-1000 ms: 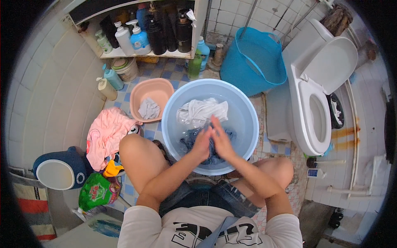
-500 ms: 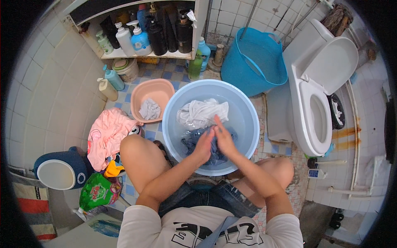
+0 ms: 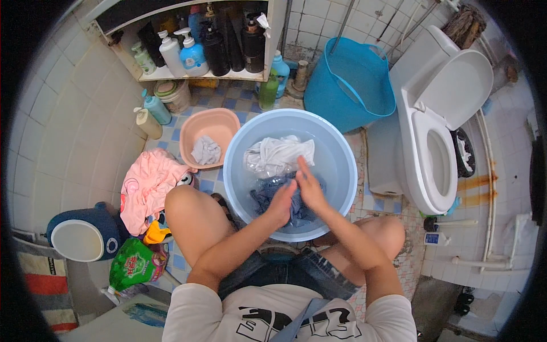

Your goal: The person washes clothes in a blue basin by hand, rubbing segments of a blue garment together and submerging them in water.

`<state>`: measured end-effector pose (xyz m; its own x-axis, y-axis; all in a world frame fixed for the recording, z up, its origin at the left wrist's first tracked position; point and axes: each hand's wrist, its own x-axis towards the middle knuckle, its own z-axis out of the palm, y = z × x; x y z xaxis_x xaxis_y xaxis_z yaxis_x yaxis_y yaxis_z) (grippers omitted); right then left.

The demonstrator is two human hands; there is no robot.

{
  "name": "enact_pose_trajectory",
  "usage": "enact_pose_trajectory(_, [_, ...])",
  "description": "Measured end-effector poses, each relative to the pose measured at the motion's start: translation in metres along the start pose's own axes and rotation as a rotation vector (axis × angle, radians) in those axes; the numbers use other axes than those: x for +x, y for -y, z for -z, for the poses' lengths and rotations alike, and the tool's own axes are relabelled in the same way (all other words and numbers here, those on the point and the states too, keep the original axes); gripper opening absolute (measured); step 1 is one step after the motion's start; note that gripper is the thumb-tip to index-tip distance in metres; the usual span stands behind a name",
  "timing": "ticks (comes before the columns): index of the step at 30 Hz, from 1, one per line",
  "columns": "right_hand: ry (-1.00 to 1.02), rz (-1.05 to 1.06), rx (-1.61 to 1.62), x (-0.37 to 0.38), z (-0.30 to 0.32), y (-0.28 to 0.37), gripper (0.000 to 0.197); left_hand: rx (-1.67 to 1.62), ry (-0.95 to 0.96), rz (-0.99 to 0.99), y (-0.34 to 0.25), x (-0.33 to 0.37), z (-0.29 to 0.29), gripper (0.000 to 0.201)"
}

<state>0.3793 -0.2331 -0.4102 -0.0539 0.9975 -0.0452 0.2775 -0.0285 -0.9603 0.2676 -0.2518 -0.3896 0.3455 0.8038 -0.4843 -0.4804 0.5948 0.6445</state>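
Observation:
A round light-blue basin of water stands between my knees. In it, a white cloth is bunched at the far side, partly above the water. Nearer to me a dark blue garment lies in the water. My left hand and my right hand are held over the dark garment, palms facing each other and close together. The right hand's fingers are stretched out toward the white cloth. The left hand's fingers also look straight, slightly blurred. No cloth shows between the hands.
Left of the basin sits a pink tub with a small pale cloth. Pink clothing and a green detergent bag lie at the left. A blue bucket, a toilet and a shelf of bottles stand around.
My hands have shifted slightly against each other above the dark garment, and the right one sits a little further right. Both cloths stay nearly where they were.

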Motion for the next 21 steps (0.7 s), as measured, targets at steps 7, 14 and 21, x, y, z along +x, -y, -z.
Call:
enact_pose_trajectory(7, [0.138, 0.196, -0.215, -0.035, -0.029, 0.035, 0.049, -0.294, -0.111, 0.110, -0.010, 0.035, 0.034, 0.034])
enact_pose_trajectory(14, [0.040, 0.099, -0.097, -0.003, -0.003, 0.004, 0.051, -0.157, 0.111, 0.031, 0.009, 0.019, 0.020, 0.039])
enact_pose_trajectory(21, [0.113, 0.089, -0.154, -0.024, -0.022, 0.021, 0.051, -0.220, 0.015, 0.015, 0.001, 0.032, 0.033, 0.039])
